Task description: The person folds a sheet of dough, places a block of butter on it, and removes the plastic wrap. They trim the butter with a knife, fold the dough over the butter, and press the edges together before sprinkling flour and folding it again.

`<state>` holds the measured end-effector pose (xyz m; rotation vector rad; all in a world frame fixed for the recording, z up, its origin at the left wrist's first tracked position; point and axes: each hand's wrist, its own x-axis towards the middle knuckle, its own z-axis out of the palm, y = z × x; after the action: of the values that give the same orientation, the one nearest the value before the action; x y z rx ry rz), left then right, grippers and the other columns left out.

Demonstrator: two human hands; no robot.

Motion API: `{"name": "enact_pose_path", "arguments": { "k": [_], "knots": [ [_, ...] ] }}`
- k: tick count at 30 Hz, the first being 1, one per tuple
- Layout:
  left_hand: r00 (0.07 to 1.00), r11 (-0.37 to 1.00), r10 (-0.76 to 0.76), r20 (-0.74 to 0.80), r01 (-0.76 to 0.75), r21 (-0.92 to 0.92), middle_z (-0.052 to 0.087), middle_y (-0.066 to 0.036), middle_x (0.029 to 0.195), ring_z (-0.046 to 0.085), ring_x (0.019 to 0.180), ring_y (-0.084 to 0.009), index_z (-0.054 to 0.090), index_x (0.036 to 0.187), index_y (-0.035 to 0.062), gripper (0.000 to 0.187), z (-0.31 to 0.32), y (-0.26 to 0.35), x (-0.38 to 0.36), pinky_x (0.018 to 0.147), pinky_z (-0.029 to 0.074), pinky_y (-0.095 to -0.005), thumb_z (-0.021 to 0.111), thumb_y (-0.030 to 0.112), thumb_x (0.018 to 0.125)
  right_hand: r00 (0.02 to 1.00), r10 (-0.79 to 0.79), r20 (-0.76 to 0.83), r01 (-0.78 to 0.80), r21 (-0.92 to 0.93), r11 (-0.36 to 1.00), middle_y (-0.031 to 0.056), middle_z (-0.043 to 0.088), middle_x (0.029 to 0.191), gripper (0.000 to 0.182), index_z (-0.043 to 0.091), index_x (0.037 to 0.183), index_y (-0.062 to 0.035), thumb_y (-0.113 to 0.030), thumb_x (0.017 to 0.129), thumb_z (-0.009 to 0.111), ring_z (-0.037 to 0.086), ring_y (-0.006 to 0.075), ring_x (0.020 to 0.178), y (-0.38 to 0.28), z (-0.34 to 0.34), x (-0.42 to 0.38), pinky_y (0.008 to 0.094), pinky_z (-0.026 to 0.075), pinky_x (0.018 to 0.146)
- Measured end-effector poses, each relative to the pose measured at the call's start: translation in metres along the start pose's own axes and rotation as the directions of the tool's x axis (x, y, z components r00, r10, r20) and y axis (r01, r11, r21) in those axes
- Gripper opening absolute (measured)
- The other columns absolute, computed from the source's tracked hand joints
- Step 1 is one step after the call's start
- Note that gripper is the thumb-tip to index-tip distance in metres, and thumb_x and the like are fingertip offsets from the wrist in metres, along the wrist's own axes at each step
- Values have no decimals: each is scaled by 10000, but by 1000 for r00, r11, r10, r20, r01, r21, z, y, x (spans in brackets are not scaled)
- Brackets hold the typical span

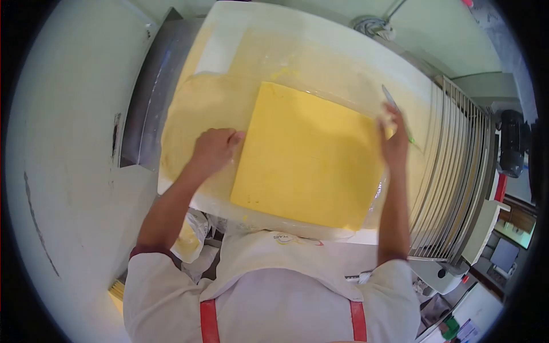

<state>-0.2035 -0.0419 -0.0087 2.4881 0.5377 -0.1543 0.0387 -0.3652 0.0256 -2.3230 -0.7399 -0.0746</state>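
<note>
A flat, rectangular yellow slab (309, 160), smooth-faced, lies across the middle of the work table on clear plastic film (377, 194) that shows along its edges. My left hand (215, 151) is closed beside the slab's left edge, with the thumb side right at that edge; what its fingers hold, if anything, is hidden. Over the slab's right edge, my right hand (393, 139) has its fingers curled around a knife (388, 95). The blade points away to the upper left, and a green handle end shows past the outer side of the hand.
The pale table (286, 26) extends beyond the slab. At its right stands a rack of metal bars (457, 171); a grey metal panel (154, 97) borders its left. A plastic bag with yellow contents (189, 240) sits below the near left edge. A coiled cable (374, 27) lies behind.
</note>
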Motion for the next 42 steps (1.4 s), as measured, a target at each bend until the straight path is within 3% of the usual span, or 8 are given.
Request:
{"name": "enact_pose_path", "arguments": {
  "k": [3, 7, 11, 14, 16, 19, 24, 42],
  "knots": [
    [990, 893, 16, -137, -76, -443, 491, 35, 581, 455, 510, -79, 537, 695, 94, 411, 14, 2, -12, 476, 351, -288, 486, 377, 989, 974, -45, 222, 52, -26, 998, 222, 339, 1465, 646, 338, 1431, -40, -244, 893, 633, 284, 397, 1375, -65, 49, -73, 498, 225, 1122],
    [997, 261, 72, -22, -40, -965, 370, 91, 546, 364, 491, -25, 469, 664, 141, 410, -17, 64, -27, 436, 281, -222, 465, 366, 1007, 979, 50, 198, -55, 16, 998, 235, 168, 1540, 701, 223, 1480, -32, -411, 955, 492, 179, 401, 1418, -114, 72, -105, 537, 105, 1145],
    [893, -98, 366, -263, -244, -965, 384, 86, 552, 350, 474, -27, 467, 666, 131, 408, -50, 165, -37, 427, 285, -227, 461, 353, 1008, 978, 208, 19, -206, 252, 946, 197, 204, 1544, 652, 258, 1462, -3, -449, 996, 353, 214, 351, 1414, -89, 48, -130, 516, 113, 1149],
    [809, -282, 540, -231, -85, -956, 384, 58, 483, 368, 416, -27, 456, 625, 131, 459, -94, 224, -42, 375, 282, -231, 430, 372, 1015, 878, 479, -18, -442, 359, 822, 195, 214, 1538, 648, 264, 1459, -4, -449, 996, 350, 221, 347, 1408, -57, 6, -185, 514, 120, 1146],
    [727, -216, 477, -493, -447, -868, 433, -37, 460, 435, 397, -153, 472, 601, 36, 502, -103, 270, -38, 443, 354, -366, 445, 340, 999, 795, 607, -12, -549, 412, 727, 194, 220, 1535, 645, 268, 1458, -4, -448, 997, 348, 226, 345, 1405, -42, -13, -222, 512, 124, 1145],
    [759, 118, 512, -401, -525, -843, 499, -142, 507, 470, 439, -280, 507, 617, -23, 484, -101, 297, -41, 523, 380, -439, 477, 301, 974, 692, 722, 24, -642, 477, 600, 192, 231, 1529, 640, 274, 1455, -5, -448, 997, 345, 233, 341, 1400, -27, -23, -266, 509, 131, 1143],
    [890, 559, 455, 18, -270, -784, 612, -238, 666, 627, 685, -414, 617, 701, -22, 468, -12, 284, -17, 704, 482, -518, 455, 328, 967, 600, 793, 101, -707, 532, 467, 189, 247, 1519, 634, 285, 1450, -6, -447, 999, 340, 245, 335, 1391, -19, -20, -292, 505, 142, 1139],
    [682, 551, 657, 321, -143, -822, 633, -186, 670, 635, 631, -303, 632, 722, -5, 480, 77, 300, 16, 643, 497, -417, 456, 365, 972, 540, 823, 177, -751, 543, 376, 179, 308, 1484, 612, 322, 1434, -10, -444, 1003, 322, 289, 313, 1361, -10, -43, -302, 489, 183, 1125]
  ]
}}
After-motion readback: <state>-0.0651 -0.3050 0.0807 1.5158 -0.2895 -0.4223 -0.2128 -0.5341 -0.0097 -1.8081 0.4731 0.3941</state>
